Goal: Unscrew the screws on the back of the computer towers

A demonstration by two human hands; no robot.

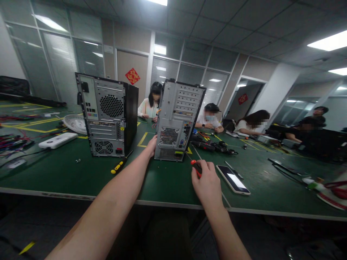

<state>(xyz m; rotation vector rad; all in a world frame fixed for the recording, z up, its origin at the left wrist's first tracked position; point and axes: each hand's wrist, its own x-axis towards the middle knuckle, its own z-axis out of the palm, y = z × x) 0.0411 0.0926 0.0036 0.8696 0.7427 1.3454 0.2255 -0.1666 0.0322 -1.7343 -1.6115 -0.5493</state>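
A silver and black computer tower (169,108) stands upright on the green table, its rear panel with vents and ports facing me. My left hand (152,145) lies against its left side near the bottom; most of the fingers are hidden by the case. To the right of the tower, low over the table, my right hand (206,177) is closed around the red and black handle of a screwdriver (195,167). Its thin shaft reaches toward the tower's lower right corner, where the tip is too blurred to make out. A second computer tower (104,119) stands upright to the left.
A yellow and black screwdriver (118,167) lies before the left tower. Right of my hand are a phone (233,180) and a thin pen-like tool (234,169). Cables (221,147) lie behind. A white device (58,140) sits left. Several people sit across the table.
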